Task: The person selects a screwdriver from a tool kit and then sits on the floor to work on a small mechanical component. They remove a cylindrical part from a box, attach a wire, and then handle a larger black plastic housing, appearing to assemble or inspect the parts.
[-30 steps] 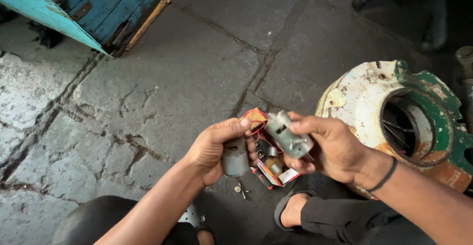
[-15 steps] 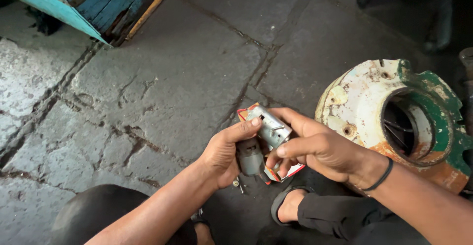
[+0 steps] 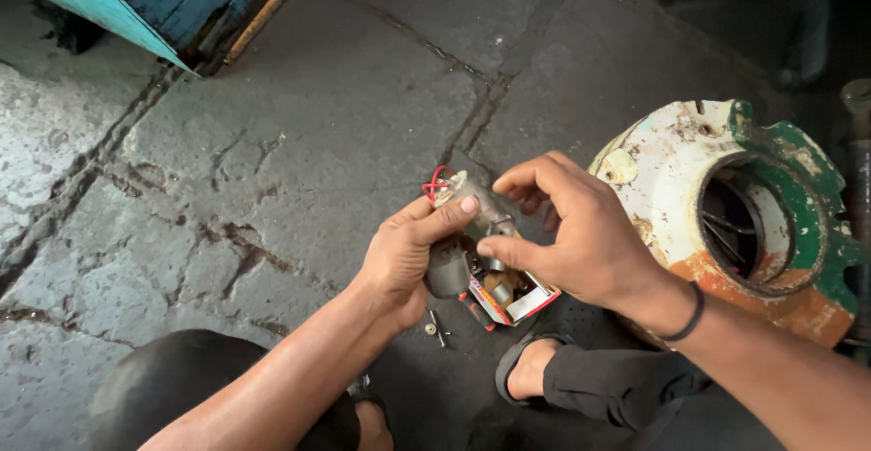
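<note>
a big round metal housing point(image 3: 726, 224) sits on the stone floor point(image 3: 299, 142) by the right hand point(image 3: 581, 233). both hands pinch one small grey motor part point(image 3: 476, 201), slanting up-left between them; the left hand point(image 3: 408, 256) also wraps a grey cylinder point(image 3: 447, 269) above a little open box point(image 3: 508, 299).

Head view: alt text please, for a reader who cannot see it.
Both hands, left hand and right hand, grip a small grey metal part with red wires above an open cardboard box. A worn white-and-green round housing sits right on the stone floor.

The right hand point(image 3: 581, 233) hides most of the metal part point(image 3: 481, 204); the box point(image 3: 510, 299) contents are too small to tell.
</note>
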